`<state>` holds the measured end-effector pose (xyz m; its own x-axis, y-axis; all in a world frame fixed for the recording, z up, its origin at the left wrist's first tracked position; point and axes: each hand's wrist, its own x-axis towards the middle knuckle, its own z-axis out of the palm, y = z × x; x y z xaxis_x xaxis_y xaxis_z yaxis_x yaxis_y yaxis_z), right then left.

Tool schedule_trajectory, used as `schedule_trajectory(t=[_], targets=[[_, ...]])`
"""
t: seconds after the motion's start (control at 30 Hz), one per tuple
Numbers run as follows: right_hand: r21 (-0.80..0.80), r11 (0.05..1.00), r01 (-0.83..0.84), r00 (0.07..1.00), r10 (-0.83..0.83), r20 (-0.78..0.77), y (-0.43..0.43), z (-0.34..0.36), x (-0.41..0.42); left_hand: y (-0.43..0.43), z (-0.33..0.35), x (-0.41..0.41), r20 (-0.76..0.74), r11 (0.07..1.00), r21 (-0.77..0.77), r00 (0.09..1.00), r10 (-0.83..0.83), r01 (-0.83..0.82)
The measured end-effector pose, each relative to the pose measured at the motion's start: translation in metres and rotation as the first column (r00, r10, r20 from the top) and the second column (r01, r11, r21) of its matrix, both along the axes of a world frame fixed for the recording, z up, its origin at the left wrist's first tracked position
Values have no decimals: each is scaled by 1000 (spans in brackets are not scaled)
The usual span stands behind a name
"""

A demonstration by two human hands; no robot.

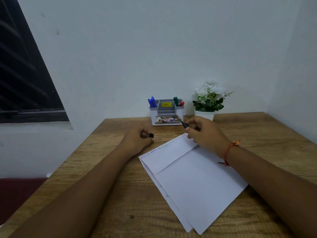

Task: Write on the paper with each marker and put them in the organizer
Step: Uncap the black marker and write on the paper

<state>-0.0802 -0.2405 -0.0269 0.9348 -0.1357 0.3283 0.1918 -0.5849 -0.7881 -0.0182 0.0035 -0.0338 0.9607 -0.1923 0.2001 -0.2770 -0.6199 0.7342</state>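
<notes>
My right hand (pixel 205 133) grips an uncapped black marker (pixel 185 124), its tip pointing up-left toward the organizer, just above the paper's far corner. My left hand (pixel 139 137) is curled round the black cap (pixel 151 135) and rests on the table left of the paper. The white paper (pixel 192 179), folded, lies at the middle with scribbles in several colours along its top edge. The white and grey organizer (pixel 167 114) stands at the table's far edge; it holds two blue markers (pixel 152 102) on the left, a green marker (pixel 176 101) and a red marker (pixel 181 103) on the right.
A white pot of white flowers (pixel 208 100) stands right of the organizer. The wooden table (pixel 96 169) is against a pale wall, with a dark window (pixel 22 74) at the left. A thread band circles my right wrist.
</notes>
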Motion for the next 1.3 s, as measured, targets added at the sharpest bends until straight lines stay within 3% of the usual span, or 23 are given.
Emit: schedule_trajectory(t=[0.13, 0.27, 0.4, 0.5, 0.6, 0.73, 1.0, 1.17, 1.3], targets=[[248, 967, -64, 995, 82, -61, 1, 4, -2, 0, -2, 2, 16, 1000, 3, 1000, -19, 19], [590, 807, -25, 979, 138, -148, 4, 10, -3, 0, -3, 4, 1, 999, 23, 1000, -24, 24], [692, 721, -39, 972, 188, -142, 0, 11, -3, 0, 0, 1, -8, 999, 35, 999, -31, 32], [683, 731, -14, 975, 162, -153, 0, 8, -1, -3, 6, -5, 59, 997, 79, 998, -13, 8], [595, 803, 20, 983, 92, -157, 1, 8, 4, -9, 12, -13, 167, 992, 116, 984, -62, 43], [308, 950, 47, 997, -24, -79, -3, 2, 4, -15, 10, -19, 196, 943, 258, 944, -265, 211], [249, 965, 85, 986, -46, -158, -13, -6, 10, -21, 5, -17, 142, 839, 447, 901, -410, 311], [274, 958, 85, 987, -44, -152, -18, -11, 15, -22, 5, -17, 69, 788, 521, 904, -422, 328], [178, 972, 152, 983, -130, -131, -17, -14, 17, -23, 5, -18, 72, 781, 548, 913, -401, 299]])
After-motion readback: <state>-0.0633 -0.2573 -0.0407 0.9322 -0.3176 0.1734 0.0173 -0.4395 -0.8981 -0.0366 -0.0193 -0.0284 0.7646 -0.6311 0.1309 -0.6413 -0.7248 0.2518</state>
